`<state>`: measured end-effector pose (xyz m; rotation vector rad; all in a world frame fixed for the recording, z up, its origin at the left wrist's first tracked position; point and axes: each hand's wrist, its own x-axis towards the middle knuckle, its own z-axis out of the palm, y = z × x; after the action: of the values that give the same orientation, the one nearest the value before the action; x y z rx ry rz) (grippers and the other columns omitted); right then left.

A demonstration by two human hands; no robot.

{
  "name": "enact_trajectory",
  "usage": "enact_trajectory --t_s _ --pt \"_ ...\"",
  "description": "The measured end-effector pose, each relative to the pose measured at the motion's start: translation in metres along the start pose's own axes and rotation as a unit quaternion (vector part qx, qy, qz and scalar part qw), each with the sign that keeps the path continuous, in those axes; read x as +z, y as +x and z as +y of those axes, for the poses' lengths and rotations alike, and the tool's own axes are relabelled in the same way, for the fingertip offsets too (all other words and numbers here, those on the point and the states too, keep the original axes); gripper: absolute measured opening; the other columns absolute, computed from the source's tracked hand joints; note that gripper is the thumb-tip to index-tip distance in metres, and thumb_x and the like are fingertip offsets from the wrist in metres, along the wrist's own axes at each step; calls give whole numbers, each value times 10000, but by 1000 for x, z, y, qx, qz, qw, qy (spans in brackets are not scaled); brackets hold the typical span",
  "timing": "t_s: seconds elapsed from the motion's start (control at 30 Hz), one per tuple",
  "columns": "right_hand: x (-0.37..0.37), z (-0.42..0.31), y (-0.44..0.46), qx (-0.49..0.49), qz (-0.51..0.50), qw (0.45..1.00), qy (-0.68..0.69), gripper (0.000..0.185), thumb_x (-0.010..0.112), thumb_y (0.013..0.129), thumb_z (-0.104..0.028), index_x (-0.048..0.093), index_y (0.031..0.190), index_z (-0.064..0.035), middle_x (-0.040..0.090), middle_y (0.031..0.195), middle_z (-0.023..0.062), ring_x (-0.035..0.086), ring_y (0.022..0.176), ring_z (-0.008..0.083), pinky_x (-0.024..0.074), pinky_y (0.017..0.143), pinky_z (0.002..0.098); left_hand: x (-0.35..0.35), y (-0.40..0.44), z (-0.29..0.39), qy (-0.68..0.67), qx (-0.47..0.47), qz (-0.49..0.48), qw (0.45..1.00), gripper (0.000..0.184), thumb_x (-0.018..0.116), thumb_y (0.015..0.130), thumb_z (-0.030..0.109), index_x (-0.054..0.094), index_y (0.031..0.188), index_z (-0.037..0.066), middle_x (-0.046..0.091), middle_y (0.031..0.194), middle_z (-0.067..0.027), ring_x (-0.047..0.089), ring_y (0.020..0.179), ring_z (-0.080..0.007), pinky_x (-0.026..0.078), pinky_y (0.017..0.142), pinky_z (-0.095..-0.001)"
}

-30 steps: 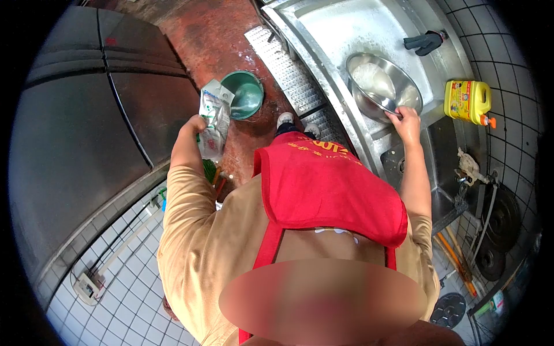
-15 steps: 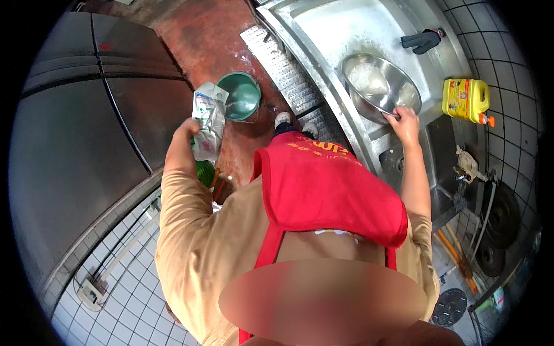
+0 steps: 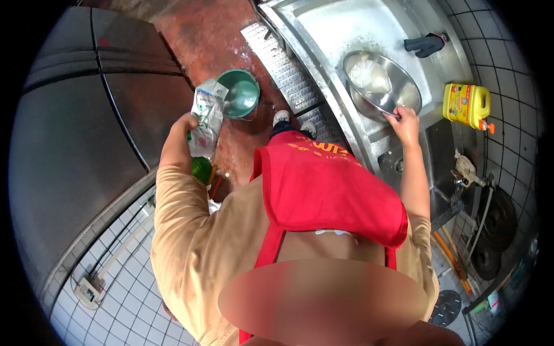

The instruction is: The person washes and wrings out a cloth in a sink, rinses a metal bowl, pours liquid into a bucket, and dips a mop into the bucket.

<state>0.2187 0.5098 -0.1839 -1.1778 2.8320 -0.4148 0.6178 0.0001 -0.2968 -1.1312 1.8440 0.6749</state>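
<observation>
My left hand (image 3: 187,123) is closed on a clear plastic bag (image 3: 209,112) with green and dark print, which hangs over the red floor beside a green bucket (image 3: 242,92). What the bag holds, if anything, I cannot make out. On the other side my right hand (image 3: 405,124) grips the near rim of a steel bowl (image 3: 356,99). The bowl leans in the metal sink (image 3: 311,20), and something whitish, perhaps foam or liquid, lies inside it.
A dark glove (image 3: 426,45) rests on the sink's far ledge. Close by stands a yellow jug (image 3: 466,105) with an orange pump cap. Steel cabinets (image 3: 69,127) line the left side. A metal floor grate (image 3: 283,66) runs along the sink, and something green and round (image 3: 201,169) sits low by my left arm.
The bag in my left hand has shifted slightly, with my left arm a little further left. My right hand still grips the bowl's rim in about the same place.
</observation>
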Motion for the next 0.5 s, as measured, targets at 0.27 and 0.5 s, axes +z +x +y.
enact_trajectory --t_s 0.27,0.5 --pt "9 10 -3 20 -27 999 1 284 706 655 -326 558 698 -88 576 710 43 536 759 253 382 661 392 36 59 -59 -85 41 30 995 288 536 709 41 611 976 -38 625 949 -171 587 871 -249 448 714 -393" --pt "9 10 -1 23 -33 999 5 301 714 646 -339 555 701 -90 575 720 32 536 765 246 375 665 393 22 11 -23 -127 -28 42 991 257 545 718 60 610 941 -49 626 889 -160 588 831 -253 448 680 -417"
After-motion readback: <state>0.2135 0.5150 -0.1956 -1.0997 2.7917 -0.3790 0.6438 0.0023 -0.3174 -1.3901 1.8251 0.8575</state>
